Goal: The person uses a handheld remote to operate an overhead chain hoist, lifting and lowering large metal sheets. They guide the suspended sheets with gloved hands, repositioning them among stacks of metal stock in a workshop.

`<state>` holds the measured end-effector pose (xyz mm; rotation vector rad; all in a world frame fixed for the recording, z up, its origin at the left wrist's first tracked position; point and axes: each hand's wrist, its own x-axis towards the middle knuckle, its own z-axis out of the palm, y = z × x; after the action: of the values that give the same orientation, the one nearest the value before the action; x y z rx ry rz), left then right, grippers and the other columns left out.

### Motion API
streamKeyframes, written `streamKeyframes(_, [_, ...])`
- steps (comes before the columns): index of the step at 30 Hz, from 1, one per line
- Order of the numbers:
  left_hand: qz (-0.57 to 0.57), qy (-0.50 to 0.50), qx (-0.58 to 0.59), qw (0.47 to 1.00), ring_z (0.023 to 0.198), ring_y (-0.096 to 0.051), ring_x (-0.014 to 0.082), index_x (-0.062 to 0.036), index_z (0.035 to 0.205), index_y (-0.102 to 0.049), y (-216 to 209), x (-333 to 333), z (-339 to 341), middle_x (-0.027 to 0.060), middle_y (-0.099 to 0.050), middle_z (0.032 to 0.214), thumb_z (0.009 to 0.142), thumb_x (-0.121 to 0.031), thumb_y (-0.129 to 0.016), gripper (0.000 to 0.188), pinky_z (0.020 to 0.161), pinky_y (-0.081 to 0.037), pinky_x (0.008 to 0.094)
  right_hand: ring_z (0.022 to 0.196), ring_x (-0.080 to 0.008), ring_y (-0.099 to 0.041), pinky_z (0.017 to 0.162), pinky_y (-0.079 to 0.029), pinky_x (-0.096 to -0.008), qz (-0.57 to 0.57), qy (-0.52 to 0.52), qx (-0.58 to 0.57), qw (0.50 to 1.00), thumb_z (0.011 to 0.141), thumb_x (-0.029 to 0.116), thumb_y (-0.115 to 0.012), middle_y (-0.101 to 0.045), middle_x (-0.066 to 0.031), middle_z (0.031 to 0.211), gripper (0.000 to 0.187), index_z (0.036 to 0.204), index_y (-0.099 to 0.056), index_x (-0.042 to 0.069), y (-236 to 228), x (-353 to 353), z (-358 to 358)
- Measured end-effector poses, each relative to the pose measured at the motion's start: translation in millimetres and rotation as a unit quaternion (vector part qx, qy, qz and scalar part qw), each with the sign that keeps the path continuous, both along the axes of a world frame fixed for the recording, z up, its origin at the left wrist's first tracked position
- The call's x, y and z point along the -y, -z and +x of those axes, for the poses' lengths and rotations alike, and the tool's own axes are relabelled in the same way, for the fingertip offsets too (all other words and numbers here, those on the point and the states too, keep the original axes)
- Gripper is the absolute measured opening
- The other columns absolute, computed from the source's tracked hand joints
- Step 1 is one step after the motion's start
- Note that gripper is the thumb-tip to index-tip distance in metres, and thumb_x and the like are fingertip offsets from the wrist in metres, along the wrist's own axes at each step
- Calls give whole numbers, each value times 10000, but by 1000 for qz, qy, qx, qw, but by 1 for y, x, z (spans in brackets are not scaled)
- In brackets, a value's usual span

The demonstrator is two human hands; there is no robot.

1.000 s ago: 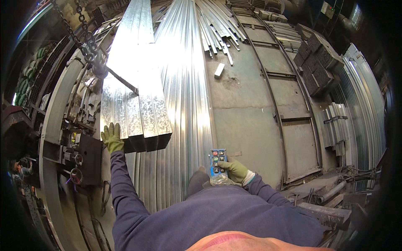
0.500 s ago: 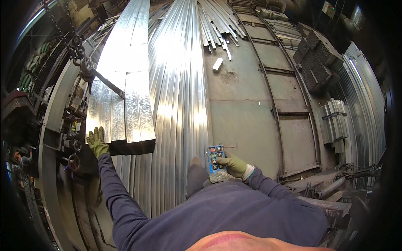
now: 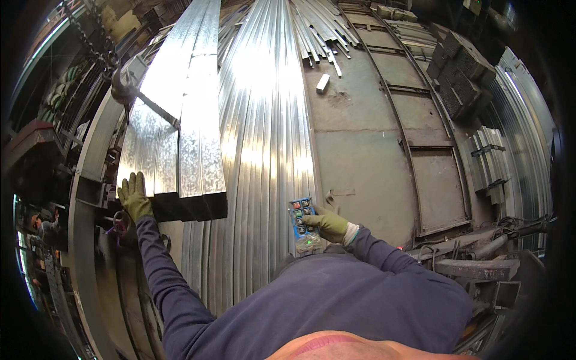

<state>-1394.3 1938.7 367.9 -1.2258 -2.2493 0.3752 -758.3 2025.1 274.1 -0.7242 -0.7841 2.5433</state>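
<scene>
L hand [image 3: 133,198], in a yellow-green glove, lies flat w/ fingers spread apart against the near left corner of a bundle of galvanized steel tubes [image 3: 177,126]; palm on the metal, not gripping it. The bundle hangs tilted, near end cut square and dark, far end running up toward the top edge of the view. A dark strap [image 3: 157,110] crosses the bundle diagonally and meets a hook [image 3: 122,91] on a chain [image 3: 90,37] that climbs to the upper left. R hand [image 3: 329,225], same kind of glove, is closed round a blue remote control [image 3: 303,224] w/ coloured buttons, thumb lying over the button face, fingers wrapped behind; it's held close in front of the chest. Both forearms in dark blue sleeves. Under and right of the bundle, a wide stack of long ribbed steel profiles [image 3: 264,156] runs away from the person, bright glare on its middle. Beyond its far end, loose thin bars [image 3: 321,27] lie fanned on the concrete floor [image 3: 360,174], w/ a small pale block [image 3: 323,83] just beside them. At the floor's right edge: dark stacked blocks [image 3: 459,72] and short steel sections [image 3: 489,159]. Left edge is a curved steel frame [image 3: 84,198], detail beyond it too dark to tell.
</scene>
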Motion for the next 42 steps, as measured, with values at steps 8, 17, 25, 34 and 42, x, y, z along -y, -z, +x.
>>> streamKeyframes(8, [121,147,-27,981,1534,-426,272,-276,1549,-565,-57,-6,45,-9,-531,1623,882,-28,-549,712,1306,-217,488,1224,-216,-626,1091,-520,-424,4,-15,-5,1000,1042,124,-679,-619,-78,1329,574,1532,-394,39,9,45,-9])
streamKeyframes(17, [100,130,-33,986,1510,-470,247,-279,1559,-557,-87,-7,57,-35,-537,1620,856,-16,-563,750,1286,-258,482,1198,-205,-638,1072,-531,-425,0,63,-17,998,1033,130,-690,-629,-71,1297,546,1506,-432,42,15,105,15])
streamKeyframes(25, [99,182,-22,978,1496,-483,296,-251,1545,-576,-88,-5,44,35,-573,1587,821,-3,-608,766,1252,-317,510,1098,-168,-675,976,-573,-356,-18,117,-41,992,1012,156,-723,-659,-58,1236,566,1492,-453,24,24,141,36])
streamKeyframes(34, [79,234,-41,968,1422,-531,347,-221,1534,-577,-90,-2,20,77,-596,1559,907,-315,-709,647,1218,-353,476,974,-188,-741,857,-656,-373,-77,223,-23,971,955,125,-796,-705,-69,1149,529,1407,-529,60,-10,150,87])
streamKeyframes(42, [40,81,35,995,1507,-459,293,-339,1587,-506,-87,-10,13,7,-524,1633,839,-197,-774,807,1265,-272,503,1162,-221,-696,1022,-606,-413,-75,249,-13,966,994,131,-760,-687,-75,1253,538,1467,-513,58,-49,127,114])
